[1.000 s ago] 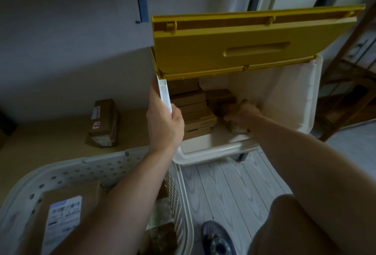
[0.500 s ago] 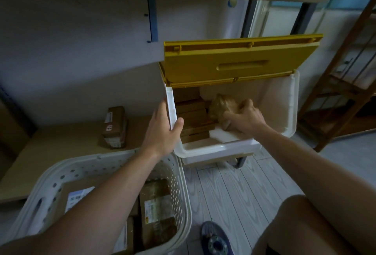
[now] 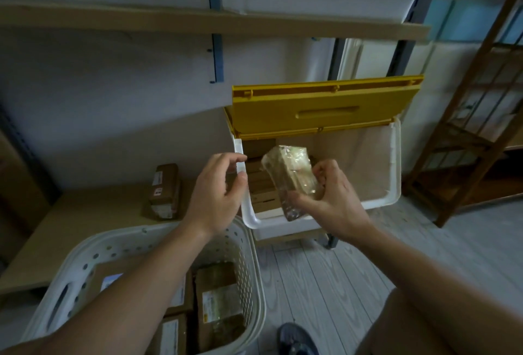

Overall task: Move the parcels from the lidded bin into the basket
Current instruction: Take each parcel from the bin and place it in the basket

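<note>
Below shelf (image 3: 198,19), right hand (image 3: 331,201) holds parcel (image 3: 291,176) over bin rim (image 3: 283,223).

A low wooden platform (image 3: 85,213) carries one brown parcel (image 3: 165,192); the basket (image 3: 249,269) stands just beside it.

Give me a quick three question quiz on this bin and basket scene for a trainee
1. True or false: the yellow lid of the bin is raised.
2. Which hand holds the wrapped parcel? A) left B) right C) neither
3. Fill in: the parcels already moved lie in the white ____.

Key
1. True; it stands up behind the bin opening.
2. B; the right hand grips its lower end above the bin's front rim, while the left hand holds nothing, its fingers loosely curled by the bin's left wall.
3. basket, at lower left, with several brown parcels inside.
</note>
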The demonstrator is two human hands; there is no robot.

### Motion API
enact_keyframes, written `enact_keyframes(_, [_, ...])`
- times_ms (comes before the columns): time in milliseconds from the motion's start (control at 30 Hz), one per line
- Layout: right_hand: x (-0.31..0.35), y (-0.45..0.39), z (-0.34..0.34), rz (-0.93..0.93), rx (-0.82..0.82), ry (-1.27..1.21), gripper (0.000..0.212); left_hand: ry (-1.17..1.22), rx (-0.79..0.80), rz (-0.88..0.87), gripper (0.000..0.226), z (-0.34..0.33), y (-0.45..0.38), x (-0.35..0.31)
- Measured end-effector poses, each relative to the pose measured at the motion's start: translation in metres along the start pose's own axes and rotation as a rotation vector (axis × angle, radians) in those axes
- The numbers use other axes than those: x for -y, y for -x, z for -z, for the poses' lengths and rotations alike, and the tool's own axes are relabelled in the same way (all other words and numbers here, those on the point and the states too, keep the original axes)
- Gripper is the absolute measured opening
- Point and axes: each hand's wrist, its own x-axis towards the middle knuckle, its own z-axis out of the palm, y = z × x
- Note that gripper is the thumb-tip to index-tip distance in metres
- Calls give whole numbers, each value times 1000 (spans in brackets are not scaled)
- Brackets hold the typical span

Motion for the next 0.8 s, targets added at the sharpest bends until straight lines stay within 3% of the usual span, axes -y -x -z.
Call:
enact_keyframes(100, [29,4,-20,89,1,-3,72,126,-15,60,23,14,1,-3])
enact_keyframes(233, [60,8,-51,178,45,-31,79,420,-24,167,35,34,3,-7])
enact_keyframes(433, [98,3,-98,257,72,-74,82,480,-214,303,41,72,15,14])
enact_keyframes(633, [126,-13,-140,225,98,-393,51,641,-480,461,25,114,24,37])
enact_keyframes(733, [132,-20,-162,206,193,-441,49,641,-511,476,27,129,29,44])
enact_keyframes(800, [133,-24,-175,194,277,-467,59,637,-501,474,31,137,32,48])
